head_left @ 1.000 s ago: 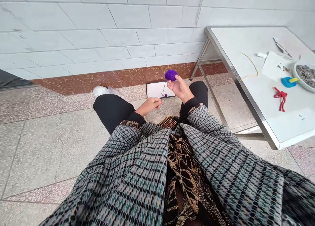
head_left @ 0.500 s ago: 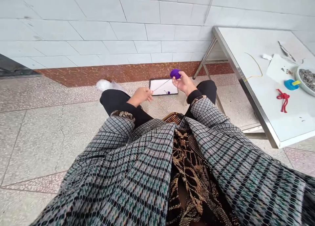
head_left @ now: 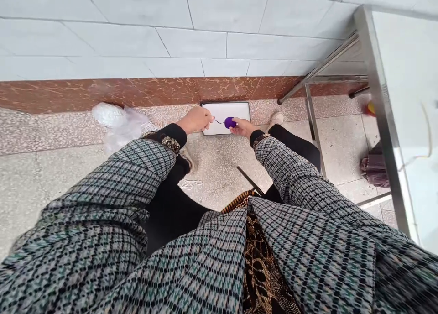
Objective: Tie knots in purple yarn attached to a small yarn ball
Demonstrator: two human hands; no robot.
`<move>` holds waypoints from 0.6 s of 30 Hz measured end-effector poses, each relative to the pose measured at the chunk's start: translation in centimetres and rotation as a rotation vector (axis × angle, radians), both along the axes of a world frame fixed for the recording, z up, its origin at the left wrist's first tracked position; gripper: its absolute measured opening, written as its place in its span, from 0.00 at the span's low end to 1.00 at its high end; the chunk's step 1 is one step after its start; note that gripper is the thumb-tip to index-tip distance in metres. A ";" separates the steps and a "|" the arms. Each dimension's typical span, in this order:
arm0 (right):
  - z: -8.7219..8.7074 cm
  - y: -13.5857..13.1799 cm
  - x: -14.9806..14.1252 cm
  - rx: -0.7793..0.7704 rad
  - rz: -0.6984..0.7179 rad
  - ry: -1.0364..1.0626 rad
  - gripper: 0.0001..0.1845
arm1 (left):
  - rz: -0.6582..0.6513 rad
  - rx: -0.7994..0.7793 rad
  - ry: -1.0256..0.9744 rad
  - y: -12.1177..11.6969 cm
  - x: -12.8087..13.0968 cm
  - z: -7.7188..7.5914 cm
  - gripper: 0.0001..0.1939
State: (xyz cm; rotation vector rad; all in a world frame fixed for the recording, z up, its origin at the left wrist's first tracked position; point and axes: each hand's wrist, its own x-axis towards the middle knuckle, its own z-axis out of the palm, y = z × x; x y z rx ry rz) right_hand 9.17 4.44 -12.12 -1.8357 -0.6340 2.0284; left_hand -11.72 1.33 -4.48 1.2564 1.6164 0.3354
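A purple yarn ball (head_left: 230, 122) is held between the fingers and thumb of my right hand (head_left: 241, 127), above the lower right part of a white board with a black rim (head_left: 215, 108) that lies on the floor. A short, slack purple strand runs from the ball across to my left hand (head_left: 198, 119). The fingertips of my left hand are pinched on that strand at the board's left side. My fingers cover part of the ball and the strand's end.
Left of the board lies a white bundle (head_left: 108, 115) beside clear plastic (head_left: 126, 127). White cord (head_left: 190, 184) is on the floor near my shoe. A metal-framed table (head_left: 379, 90) stands at the right, with a dark purple bag (head_left: 374, 168) beneath it. The tiled wall (head_left: 191, 42) rises in front.
My right hand has lowered the yarn ball toward the board, and the taut strand has gone slack. My view has leaned forward and down; most of the tabletop has left it.
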 end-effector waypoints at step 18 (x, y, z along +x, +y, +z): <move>-18.7 0.9 2.5 0.169 0.666 -0.675 0.11 | 0.292 -0.472 -0.076 -1.7 2.4 -19.6 0.12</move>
